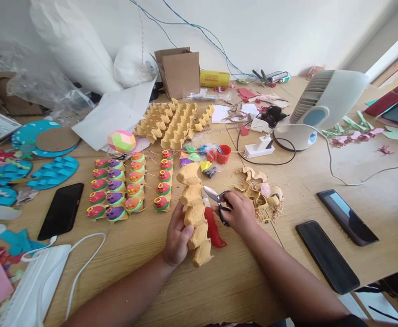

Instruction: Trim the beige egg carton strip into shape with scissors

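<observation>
Left hand: gripping, fingers and thumb closed around the lower half of the carton strip; left hand [177, 238] at the centre of the table [124, 281].
Carton strip: one, tan, moulded cups in single file; carton strip [195, 211] held lengthwise away from the person, above the tabletop.
Right hand: gripping, closed about the handles of the scissors; right hand [241, 212] just right of the strip.
Scissors: one pair, black-handled; scissors [225, 210] pointing toward the upper part of the strip, contact with it not clear.
Red item: one, partly hidden behind the strip; red item [214, 229], kind uncertain.
Painted cups: four rows, in red, purple, orange and red; painted cups [116, 186] left of the strip, with faces on some.
Uncut cartons: tan, several pieces; uncut cartons [180, 123] beyond the painted rows.
Scraps: torn carton bits and crumbs; scraps [262, 195] in a heap just beyond the right hand.
Small tub: one, red; small tub [223, 155] beside coloured packets [194, 156].
Fan: one, white; fan [324, 102] at the far right.
Phones: two, dark; phones [328, 256] side by side near the right forearm.
</observation>
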Tool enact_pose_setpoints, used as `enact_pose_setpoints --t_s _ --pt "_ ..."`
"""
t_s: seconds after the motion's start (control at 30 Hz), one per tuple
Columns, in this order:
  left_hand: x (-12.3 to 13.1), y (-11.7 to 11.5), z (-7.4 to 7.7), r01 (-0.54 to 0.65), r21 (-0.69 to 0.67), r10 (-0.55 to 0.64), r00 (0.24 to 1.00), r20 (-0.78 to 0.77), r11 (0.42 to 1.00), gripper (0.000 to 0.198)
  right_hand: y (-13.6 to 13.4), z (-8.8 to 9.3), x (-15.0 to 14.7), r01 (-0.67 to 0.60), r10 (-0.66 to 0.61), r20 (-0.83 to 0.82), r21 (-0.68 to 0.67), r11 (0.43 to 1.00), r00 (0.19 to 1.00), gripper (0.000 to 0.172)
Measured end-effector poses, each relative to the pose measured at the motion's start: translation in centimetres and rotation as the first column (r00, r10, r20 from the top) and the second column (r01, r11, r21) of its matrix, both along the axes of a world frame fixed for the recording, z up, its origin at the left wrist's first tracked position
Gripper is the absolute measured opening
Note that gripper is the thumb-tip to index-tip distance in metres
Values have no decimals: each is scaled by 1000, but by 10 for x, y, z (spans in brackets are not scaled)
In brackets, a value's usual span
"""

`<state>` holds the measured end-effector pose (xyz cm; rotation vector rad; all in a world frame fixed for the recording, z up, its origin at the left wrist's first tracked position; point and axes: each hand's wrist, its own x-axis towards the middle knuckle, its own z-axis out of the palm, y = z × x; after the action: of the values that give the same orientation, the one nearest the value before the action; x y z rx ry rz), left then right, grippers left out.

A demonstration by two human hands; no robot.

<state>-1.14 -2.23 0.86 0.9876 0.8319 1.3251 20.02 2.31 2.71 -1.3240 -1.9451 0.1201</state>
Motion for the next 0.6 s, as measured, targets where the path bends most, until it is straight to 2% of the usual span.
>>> enact_pose_setpoints --t_s 0.13,0.43,0.6 --pt "1 2 5 15 -48 -13 999 41 999 50 1 2 0 2 -1 19 -26 1000 1000 32" --pt "3 2 8 23 -61 -18 997 73 998 55 -1 1 0 -54 56 69 -27 998 996 24" --pt "2 1 0 -5 -35 7 999 32 999 64 -1 -1 -1 -8 10 108 -24 1000 994 23"
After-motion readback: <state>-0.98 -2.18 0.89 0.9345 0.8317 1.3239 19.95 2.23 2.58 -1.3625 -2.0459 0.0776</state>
